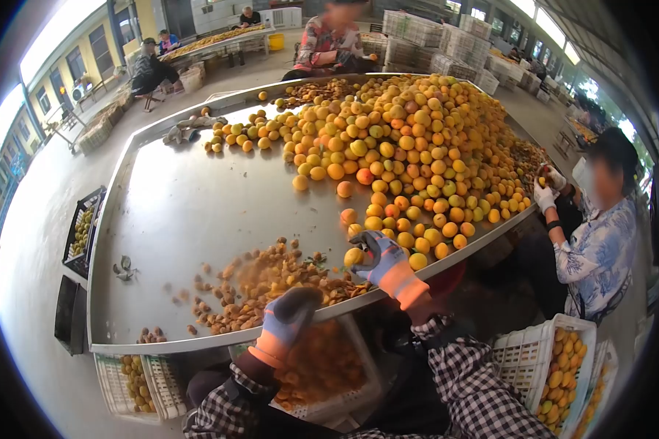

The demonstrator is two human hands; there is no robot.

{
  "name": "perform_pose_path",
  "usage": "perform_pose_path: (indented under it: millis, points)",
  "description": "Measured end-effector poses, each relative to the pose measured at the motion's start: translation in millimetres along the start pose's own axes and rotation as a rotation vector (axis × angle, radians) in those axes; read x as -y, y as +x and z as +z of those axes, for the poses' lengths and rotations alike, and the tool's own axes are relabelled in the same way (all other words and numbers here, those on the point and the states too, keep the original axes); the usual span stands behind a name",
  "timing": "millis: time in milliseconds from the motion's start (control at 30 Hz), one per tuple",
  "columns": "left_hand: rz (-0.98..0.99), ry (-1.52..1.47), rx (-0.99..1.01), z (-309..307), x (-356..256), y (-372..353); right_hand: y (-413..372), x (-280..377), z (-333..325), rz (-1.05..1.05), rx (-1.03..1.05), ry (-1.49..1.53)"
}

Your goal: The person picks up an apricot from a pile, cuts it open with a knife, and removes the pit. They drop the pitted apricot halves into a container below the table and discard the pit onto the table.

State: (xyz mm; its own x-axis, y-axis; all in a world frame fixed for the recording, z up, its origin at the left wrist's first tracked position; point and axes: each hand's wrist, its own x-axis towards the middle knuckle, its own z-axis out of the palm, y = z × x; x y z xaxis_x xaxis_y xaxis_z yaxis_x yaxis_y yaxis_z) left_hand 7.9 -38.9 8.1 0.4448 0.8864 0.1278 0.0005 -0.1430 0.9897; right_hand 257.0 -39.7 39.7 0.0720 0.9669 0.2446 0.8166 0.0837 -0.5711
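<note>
Metal table (190,190) | orange-yellow fruit (417,139), heaped | brown pieces (252,282) (loosely strewn) | leaves (125,269) | grey bundle (187,130)

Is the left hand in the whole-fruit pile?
No, the left hand is at the table's near edge, by the brown pits, apart from the whole-fruit pile.

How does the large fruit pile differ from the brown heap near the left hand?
The fruit pile is yellow-orange; the brown heap, duller. The fruit pile shows round fruit, the brown heap smaller, rougher pieces. The fruit pile spreads wider than the brown heap. Both lie on the metal table.
</note>
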Motion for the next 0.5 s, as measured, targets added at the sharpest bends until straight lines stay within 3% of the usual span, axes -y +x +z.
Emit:
perform_pose_path:
  millis: [33, 100, 133, 233, 300, 367, 433, 500]
  points:
    - [-0.003, 0.002, -0.018, -1, 3, -1, -1, 8, 1, -0.013, 0.012, 0.005]
    - [-0.145, -0.278, 0.007, 0, 1, 5, -5, 28, 3, -0.176, -0.040, 0.557]
    - [-0.236, -0.311, 0.086, -4, -5, 8, -6, 36, 8, -0.194, -0.024, 0.669]
    - [-0.216, -0.442, 0.133, -2, -15, 7, -14, 61, 18, -0.133, 0.031, 0.865]
    - [-0.163, -0.479, 0.132, -4, -15, 6, -16, 67, 34, -0.155, 0.026, 0.885]
    - [-0.043, -0.231, -0.030, -6, -5, 7, -17, 68, 38, -0.335, -0.035, 0.601]
    - [-0.053, -0.304, -0.069, -7, -11, 7, -17, 72, 37, -0.339, -0.049, 0.542]
    - [-0.034, -0.165, -0.084, -11, -11, 6, -17, 72, 37, -0.338, -0.054, 0.500]
